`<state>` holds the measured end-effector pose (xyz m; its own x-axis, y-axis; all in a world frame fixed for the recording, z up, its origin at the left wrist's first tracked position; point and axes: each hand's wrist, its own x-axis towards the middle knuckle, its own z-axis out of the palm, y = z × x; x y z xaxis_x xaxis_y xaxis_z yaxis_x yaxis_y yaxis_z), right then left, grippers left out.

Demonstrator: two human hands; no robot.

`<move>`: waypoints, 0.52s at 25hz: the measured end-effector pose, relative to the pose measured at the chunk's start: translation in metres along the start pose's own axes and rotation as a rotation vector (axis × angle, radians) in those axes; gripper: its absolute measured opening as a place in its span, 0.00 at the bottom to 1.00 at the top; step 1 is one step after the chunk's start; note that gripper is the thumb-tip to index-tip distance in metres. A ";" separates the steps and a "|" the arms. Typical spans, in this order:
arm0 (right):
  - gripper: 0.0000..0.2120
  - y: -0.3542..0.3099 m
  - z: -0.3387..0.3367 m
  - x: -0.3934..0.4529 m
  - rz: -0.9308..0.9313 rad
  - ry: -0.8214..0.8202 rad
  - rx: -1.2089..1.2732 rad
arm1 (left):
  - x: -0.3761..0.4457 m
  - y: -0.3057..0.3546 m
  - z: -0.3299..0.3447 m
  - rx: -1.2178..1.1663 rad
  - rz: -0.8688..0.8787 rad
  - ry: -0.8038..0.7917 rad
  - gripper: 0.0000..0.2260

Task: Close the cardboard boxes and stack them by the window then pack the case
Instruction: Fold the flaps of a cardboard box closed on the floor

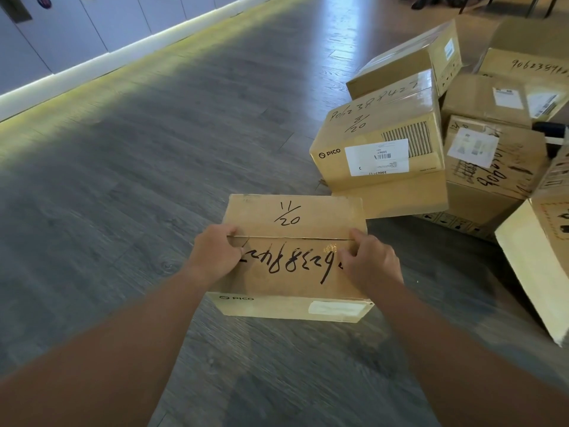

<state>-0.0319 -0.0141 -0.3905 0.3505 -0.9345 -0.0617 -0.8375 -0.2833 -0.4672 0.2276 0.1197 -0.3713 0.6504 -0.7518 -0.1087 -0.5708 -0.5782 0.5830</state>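
A brown PICO cardboard box (292, 272), marked "11/20" and a handwritten number, sits on the floor in front of me with its two top flaps folded down and meeting at a seam. My left hand (215, 257) presses on the left end of the near flap, fingers curled at the seam. On the right end of the same flap rests my right hand (369, 263), fingers bent at the seam. To the right stands a pile of other cardboard boxes, the nearest one (381, 149) marked "8/20".
Grey wood-look floor (154, 164) stretches left and ahead to a white wall with a lit skirting strip (92, 63). An open flap of a large box (535, 272) juts in at the right edge. Chair legs show at the top right.
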 end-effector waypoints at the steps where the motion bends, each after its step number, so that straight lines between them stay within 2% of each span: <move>1: 0.12 -0.001 -0.001 0.001 -0.007 0.010 0.002 | -0.001 0.001 -0.001 -0.007 -0.010 0.017 0.18; 5: 0.19 -0.012 -0.013 0.010 -0.057 0.032 0.008 | 0.000 0.009 -0.017 -0.016 -0.026 0.055 0.22; 8: 0.18 -0.031 -0.051 0.020 -0.119 0.031 0.036 | -0.001 0.029 -0.042 -0.062 -0.045 0.067 0.24; 13: 0.22 -0.091 -0.160 0.019 -0.137 0.048 0.024 | -0.011 0.104 -0.144 -0.101 -0.037 0.108 0.17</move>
<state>-0.0161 -0.0403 -0.2085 0.4402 -0.8967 0.0461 -0.7728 -0.4045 -0.4891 0.2334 0.1136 -0.1935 0.7231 -0.6891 -0.0473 -0.4960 -0.5656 0.6589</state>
